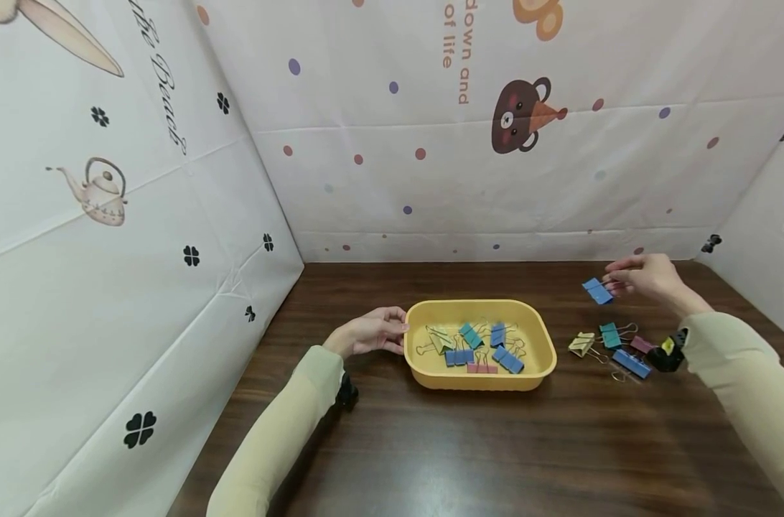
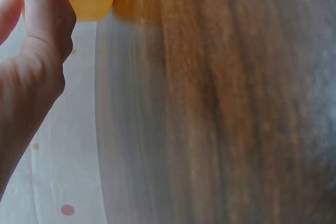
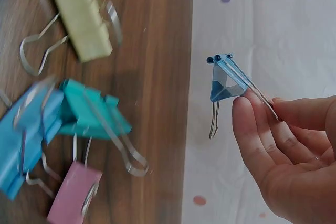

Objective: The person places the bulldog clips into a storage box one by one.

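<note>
My right hand (image 1: 647, 278) is raised over the table's far right part, pinching a blue binder clip (image 3: 226, 77) by one wire handle between thumb and fingers. The clip's other handle hangs free. A yellow plastic basket (image 1: 482, 383) stands mid-table with several binder clips inside, blue, teal, yellow and pink. At its left end, my left hand (image 1: 374, 332) grips the wall with thumb and fingers. Below the right hand lies a loose group: a yellow clip (image 3: 84, 17), a teal clip (image 3: 97, 111), a pink clip (image 3: 73, 192) and a blue clip (image 3: 31, 135).
The dark wooden table (image 1: 431, 452) meets a white printed cloth (image 1: 392, 179) at the back, and similar cloth hangs on both sides. A black wrist strap (image 1: 668, 352) on the right arm overlaps the loose clips in the head view.
</note>
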The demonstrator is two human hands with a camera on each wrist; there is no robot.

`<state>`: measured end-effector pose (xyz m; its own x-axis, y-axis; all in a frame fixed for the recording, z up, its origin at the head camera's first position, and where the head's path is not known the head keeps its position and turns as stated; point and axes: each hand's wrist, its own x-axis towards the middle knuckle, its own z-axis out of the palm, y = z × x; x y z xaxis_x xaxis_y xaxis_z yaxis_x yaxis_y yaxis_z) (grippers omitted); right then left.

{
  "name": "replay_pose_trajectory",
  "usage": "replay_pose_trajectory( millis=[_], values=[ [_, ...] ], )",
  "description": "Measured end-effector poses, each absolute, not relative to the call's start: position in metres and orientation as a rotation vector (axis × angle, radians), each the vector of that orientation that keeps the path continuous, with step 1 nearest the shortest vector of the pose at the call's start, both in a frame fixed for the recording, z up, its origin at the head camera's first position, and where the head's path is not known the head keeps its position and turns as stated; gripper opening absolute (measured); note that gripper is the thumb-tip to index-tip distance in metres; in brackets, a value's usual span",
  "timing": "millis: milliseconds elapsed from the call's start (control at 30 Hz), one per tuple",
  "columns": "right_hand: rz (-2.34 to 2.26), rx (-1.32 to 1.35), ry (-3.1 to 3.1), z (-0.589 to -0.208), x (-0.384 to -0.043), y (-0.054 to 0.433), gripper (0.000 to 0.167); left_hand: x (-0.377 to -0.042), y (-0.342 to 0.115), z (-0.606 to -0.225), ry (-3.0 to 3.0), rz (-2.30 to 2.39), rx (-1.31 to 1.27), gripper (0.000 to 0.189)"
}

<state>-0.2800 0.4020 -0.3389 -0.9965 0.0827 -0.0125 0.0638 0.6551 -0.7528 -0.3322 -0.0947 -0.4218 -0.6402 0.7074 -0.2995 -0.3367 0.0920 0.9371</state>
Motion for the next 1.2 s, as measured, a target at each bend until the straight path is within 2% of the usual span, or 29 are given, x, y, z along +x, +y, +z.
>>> replay_pose_trajectory(
  millis=[333, 567, 900, 1200],
  values=[
    [1.543, -0.042, -2.776, -0.330, -0.285, 0.372, 0.041, -0.334, -0.095, -0.423, 1.568, 1.666, 0.384, 0.013],
    [1.552, 0.034, -2.790, -0.326, -0.285, 0.353, 0.040, -0.333, -0.094, -0.423, 1.573, 1.661, 0.379, 0.011],
    [1.631, 0.118, -2.761, -0.322, -0.284, 0.326, 0.036, -0.335, -0.093, -0.424, 1.582, 1.656, 0.367, 0.021],
    [1.633, 0.186, -2.795, -0.320, -0.286, 0.302, 0.034, -0.334, -0.094, -0.423, 1.594, 1.660, 0.367, 0.013]
  ],
)
